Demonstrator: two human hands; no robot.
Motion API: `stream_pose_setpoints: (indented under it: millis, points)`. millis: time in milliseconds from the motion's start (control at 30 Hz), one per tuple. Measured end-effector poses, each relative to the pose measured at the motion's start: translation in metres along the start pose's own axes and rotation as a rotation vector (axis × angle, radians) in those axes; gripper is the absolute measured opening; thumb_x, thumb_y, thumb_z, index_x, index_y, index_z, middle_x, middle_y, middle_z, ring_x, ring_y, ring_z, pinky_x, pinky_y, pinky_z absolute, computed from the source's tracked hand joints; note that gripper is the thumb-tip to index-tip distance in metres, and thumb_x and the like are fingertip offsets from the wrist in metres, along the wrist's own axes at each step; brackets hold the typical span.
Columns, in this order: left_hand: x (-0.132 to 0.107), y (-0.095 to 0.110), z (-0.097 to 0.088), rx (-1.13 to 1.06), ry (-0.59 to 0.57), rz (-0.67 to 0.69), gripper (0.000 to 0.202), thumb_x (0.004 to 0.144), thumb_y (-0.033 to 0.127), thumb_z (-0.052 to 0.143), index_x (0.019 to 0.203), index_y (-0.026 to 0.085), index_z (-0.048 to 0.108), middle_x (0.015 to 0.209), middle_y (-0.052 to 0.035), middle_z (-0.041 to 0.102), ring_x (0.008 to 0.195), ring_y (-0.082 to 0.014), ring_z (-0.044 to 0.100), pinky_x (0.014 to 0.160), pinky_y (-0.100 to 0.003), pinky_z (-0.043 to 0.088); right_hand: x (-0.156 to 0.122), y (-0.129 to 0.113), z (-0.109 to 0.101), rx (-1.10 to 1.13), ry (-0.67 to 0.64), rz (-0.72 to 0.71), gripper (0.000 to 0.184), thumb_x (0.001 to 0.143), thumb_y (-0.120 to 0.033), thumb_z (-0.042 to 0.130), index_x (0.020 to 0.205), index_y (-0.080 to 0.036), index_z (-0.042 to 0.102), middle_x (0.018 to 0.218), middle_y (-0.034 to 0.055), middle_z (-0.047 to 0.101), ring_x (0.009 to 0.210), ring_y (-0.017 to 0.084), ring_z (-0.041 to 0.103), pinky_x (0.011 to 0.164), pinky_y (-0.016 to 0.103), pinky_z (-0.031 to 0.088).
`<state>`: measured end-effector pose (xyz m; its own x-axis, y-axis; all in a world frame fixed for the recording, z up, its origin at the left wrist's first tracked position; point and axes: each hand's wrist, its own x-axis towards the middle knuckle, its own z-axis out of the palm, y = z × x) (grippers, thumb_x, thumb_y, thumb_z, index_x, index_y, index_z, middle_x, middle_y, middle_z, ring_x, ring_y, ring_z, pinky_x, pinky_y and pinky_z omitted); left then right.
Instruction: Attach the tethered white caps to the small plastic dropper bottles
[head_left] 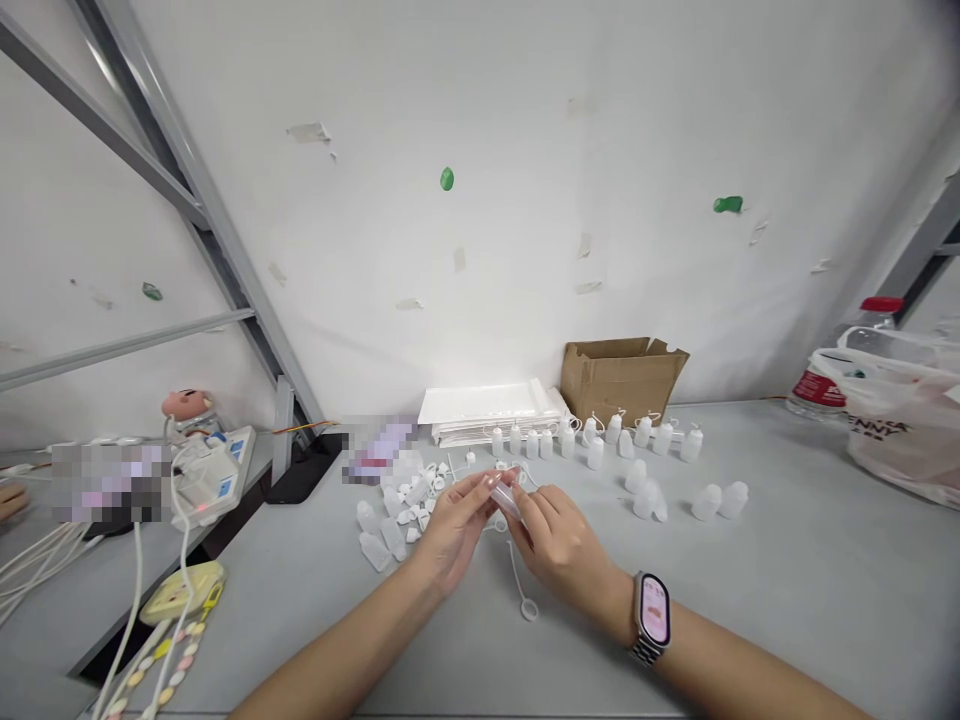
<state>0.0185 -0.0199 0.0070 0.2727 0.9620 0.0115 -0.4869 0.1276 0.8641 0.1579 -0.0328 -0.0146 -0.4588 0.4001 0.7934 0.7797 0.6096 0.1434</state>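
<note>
- While both hands meet over the near middle of the table (750,600), the small bottle (506,497) is held between them, off the surface and tilted, just in front of the loose bottles.
- Left hand (450,525): thumb and fingertips pinched on the upper left end of the small bottle.
- Right hand (559,545): fingers closed round its lower right end; a watch (651,615) sits on that wrist.
- A thin strap with a ring end (523,590) trails from under the hands onto the table. Whether it is joined to the small bottle cannot be told.
- Judgement: the work in hand looks like fitting a part onto the small bottle. The piece is light and see-through, so one hand should hold the body steady while the other works at the neck.
- Judgement: press straight along the bottle's length, since a skewed push may seat the part crooked or squash the soft wall.
- Judgement: the strap should hang free of the fingers to avoid a snag.
- The loose pile (390,520) lies left of the hands, and a standing row (600,440) lies behind them, before a cardboard box (619,375).
</note>
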Motion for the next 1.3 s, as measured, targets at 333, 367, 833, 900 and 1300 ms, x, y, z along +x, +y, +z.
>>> stream_pose_setpoints:
  millis: [333,367,833,900,1300]
  points:
    - [0.003,0.006,-0.008,0.072,0.097,0.019,0.022,0.065,0.03,0.069,0.081,0.014,0.069,0.101,-0.0102,0.067,0.108,-0.0244,0.052,0.096,-0.035,0.032,0.011,0.001,-0.002,0.779,-0.206,0.612,0.027,0.088,-0.036,0.038,0.084,-0.018,0.059,0.063,0.0017,0.058,0.057,0.014,0.052,0.056,0.026,0.042]
    - [0.004,0.007,-0.009,0.073,0.108,0.018,0.023,0.064,0.031,0.069,0.081,0.015,0.069,0.101,-0.0102,0.067,0.107,-0.0244,0.053,0.096,-0.035,0.032,0.012,0.001,-0.002,0.878,-0.239,0.702,0.032,0.089,-0.039,0.036,0.078,-0.018,0.059,0.06,0.0008,0.057,0.055,0.013,0.052,0.055,0.025,0.042]
    - [0.003,0.011,-0.008,0.138,0.08,0.079,0.018,0.068,0.029,0.066,0.08,0.016,0.069,0.102,-0.0093,0.067,0.111,-0.0239,0.05,0.098,-0.036,0.029,0.015,0.002,0.0,1.246,-0.333,0.876,0.036,0.079,-0.051,0.047,0.075,-0.017,0.059,0.065,0.0006,0.057,0.058,0.013,0.053,0.059,0.026,0.042]
    - [0.002,0.011,-0.006,0.145,0.065,0.069,0.017,0.069,0.028,0.065,0.08,0.016,0.069,0.102,-0.0093,0.067,0.112,-0.0243,0.05,0.097,-0.036,0.03,0.015,-0.001,-0.002,1.237,-0.33,0.872,0.034,0.078,-0.05,0.051,0.076,-0.017,0.059,0.062,0.0002,0.057,0.058,0.013,0.053,0.059,0.026,0.041]
    - [0.002,0.009,-0.007,0.181,0.072,0.11,0.014,0.07,0.029,0.064,0.079,0.018,0.068,0.103,-0.0079,0.067,0.113,-0.0226,0.049,0.1,-0.036,0.025,0.014,0.017,0.003,1.485,-0.31,1.159,0.042,0.073,-0.057,0.051,0.067,-0.015,0.059,0.061,0.0009,0.057,0.05,0.01,0.05,0.053,0.025,0.038]
